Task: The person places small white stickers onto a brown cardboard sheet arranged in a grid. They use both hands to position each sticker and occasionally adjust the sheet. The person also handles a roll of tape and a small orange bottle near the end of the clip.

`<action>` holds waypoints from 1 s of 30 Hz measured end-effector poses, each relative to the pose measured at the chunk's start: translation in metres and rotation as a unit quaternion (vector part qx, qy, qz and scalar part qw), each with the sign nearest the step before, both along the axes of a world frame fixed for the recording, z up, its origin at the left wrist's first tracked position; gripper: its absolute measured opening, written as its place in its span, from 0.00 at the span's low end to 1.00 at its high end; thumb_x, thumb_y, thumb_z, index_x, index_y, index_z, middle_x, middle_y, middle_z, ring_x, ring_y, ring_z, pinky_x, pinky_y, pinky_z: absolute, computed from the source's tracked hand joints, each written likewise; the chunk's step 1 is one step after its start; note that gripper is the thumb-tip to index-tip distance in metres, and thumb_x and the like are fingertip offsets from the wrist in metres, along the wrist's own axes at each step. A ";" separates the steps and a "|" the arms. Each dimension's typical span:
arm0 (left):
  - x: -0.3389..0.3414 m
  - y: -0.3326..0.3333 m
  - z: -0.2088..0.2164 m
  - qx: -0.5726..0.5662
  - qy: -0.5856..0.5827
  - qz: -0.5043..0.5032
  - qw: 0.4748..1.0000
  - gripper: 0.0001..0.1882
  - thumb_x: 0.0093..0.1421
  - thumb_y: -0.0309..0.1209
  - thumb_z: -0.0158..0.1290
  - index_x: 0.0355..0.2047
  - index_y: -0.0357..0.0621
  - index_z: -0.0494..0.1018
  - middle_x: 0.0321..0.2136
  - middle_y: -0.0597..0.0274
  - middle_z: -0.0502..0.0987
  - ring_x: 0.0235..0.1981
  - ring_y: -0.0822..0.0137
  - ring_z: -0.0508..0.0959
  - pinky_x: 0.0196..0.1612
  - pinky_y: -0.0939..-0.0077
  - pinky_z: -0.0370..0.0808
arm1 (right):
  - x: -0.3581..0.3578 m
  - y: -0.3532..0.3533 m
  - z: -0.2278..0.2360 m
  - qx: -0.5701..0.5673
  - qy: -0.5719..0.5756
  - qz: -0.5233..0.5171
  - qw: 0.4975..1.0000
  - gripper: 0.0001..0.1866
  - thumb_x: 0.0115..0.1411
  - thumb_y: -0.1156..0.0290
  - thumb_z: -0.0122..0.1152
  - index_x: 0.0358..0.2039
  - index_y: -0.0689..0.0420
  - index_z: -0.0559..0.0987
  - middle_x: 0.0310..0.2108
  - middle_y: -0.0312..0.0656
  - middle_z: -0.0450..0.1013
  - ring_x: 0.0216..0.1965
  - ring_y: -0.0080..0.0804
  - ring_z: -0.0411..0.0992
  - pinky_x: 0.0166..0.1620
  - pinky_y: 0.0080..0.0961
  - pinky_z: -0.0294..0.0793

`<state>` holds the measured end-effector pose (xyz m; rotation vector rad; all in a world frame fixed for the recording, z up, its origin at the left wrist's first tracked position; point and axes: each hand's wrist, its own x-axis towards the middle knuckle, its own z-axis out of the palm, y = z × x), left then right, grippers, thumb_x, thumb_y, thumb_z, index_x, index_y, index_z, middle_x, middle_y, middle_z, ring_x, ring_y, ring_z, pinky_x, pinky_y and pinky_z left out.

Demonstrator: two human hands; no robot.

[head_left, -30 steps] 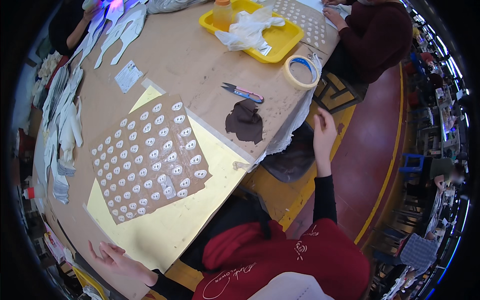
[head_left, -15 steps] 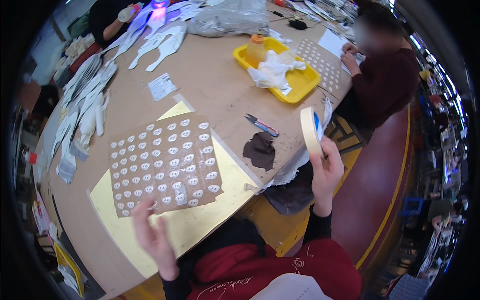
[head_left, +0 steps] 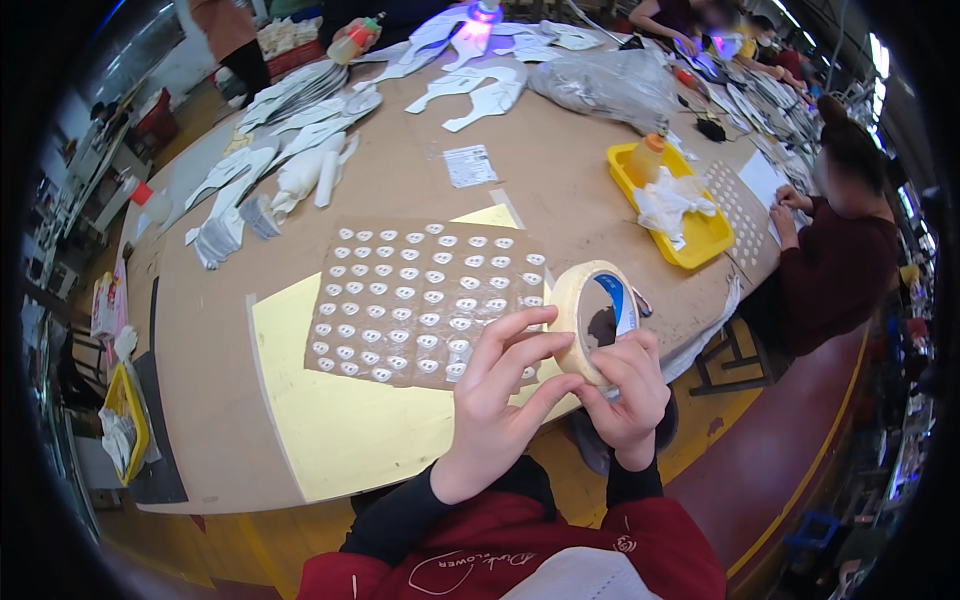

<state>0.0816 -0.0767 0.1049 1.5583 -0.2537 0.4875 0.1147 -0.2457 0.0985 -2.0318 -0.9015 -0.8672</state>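
My right hand [head_left: 628,392] is closed on a roll of masking tape [head_left: 570,300], cream outside with a blue and white core, held upright above the table's near edge. My left hand [head_left: 495,400] meets the roll from the left: two fingertips press its outer face, and the thumb lies at its lower edge near my right thumb. Left of the roll and beneath it lies a brown sheet [head_left: 385,312] with rows of small white oval pieces, each with dark marks. My left hand hides its lower right corner. The sheet rests on a yellow board [head_left: 300,420].
A yellow tray [head_left: 715,245] with an orange-capped bottle and crumpled white plastic stands at right. White cut pieces [head_left: 490,95] and a clear plastic bag [head_left: 610,85] lie at the back. A printed label [head_left: 468,166] is mid-table. A person [head_left: 840,240] sits at far right.
My left hand has moved from the brown sheet's lower edge to the tape roll. My right hand has brought the roll in toward it. The view has swung, so the table appears farther right.
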 end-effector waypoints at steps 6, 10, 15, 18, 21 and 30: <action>-0.008 0.010 -0.009 -0.057 0.023 0.016 0.998 0.15 0.56 0.20 0.64 0.43 0.36 0.76 0.55 0.52 0.72 0.50 0.63 0.78 0.48 0.71 0.80 | -0.005 0.018 0.001 -0.018 0.012 0.021 1.000 0.20 0.41 0.71 0.79 0.36 0.60 0.82 0.30 0.40 0.77 0.29 0.37 0.73 0.41 0.34 0.68; -0.012 0.016 -0.018 -0.036 0.006 0.028 0.999 0.15 0.55 0.19 0.64 0.43 0.36 0.76 0.55 0.52 0.74 0.49 0.62 0.79 0.47 0.71 0.81 | -0.007 0.027 0.003 -0.024 0.011 0.026 0.999 0.21 0.41 0.71 0.79 0.36 0.61 0.82 0.30 0.40 0.78 0.28 0.37 0.73 0.41 0.34 0.68; -0.013 0.011 -0.010 -0.106 0.035 0.031 0.993 0.17 0.57 0.17 0.62 0.47 0.34 0.74 0.57 0.50 0.72 0.53 0.61 0.78 0.54 0.70 0.80 | -0.007 0.027 0.004 -0.043 0.005 0.013 0.999 0.20 0.42 0.72 0.79 0.36 0.62 0.82 0.30 0.39 0.78 0.29 0.37 0.74 0.40 0.34 0.68; -0.014 0.016 -0.016 -0.082 0.038 0.031 0.995 0.19 0.57 0.17 0.61 0.49 0.34 0.73 0.57 0.50 0.71 0.54 0.61 0.77 0.55 0.70 0.79 | -0.008 0.032 0.005 -0.048 0.004 0.017 0.999 0.20 0.42 0.72 0.78 0.37 0.62 0.82 0.30 0.39 0.78 0.29 0.36 0.74 0.40 0.34 0.68; -0.014 0.021 -0.019 -0.101 0.041 0.019 0.994 0.20 0.58 0.16 0.60 0.51 0.33 0.71 0.58 0.50 0.69 0.55 0.61 0.75 0.56 0.70 0.78 | -0.007 0.037 0.004 -0.042 0.008 0.037 0.998 0.19 0.43 0.72 0.78 0.37 0.62 0.82 0.30 0.39 0.78 0.29 0.35 0.74 0.40 0.33 0.69; -0.008 0.025 -0.023 -0.046 0.028 -0.005 0.999 0.17 0.59 0.17 0.58 0.49 0.33 0.71 0.58 0.50 0.68 0.54 0.63 0.75 0.55 0.69 0.77 | -0.010 0.037 -0.001 -0.026 0.015 0.032 0.999 0.18 0.45 0.73 0.77 0.38 0.62 0.82 0.30 0.39 0.77 0.29 0.36 0.74 0.40 0.33 0.69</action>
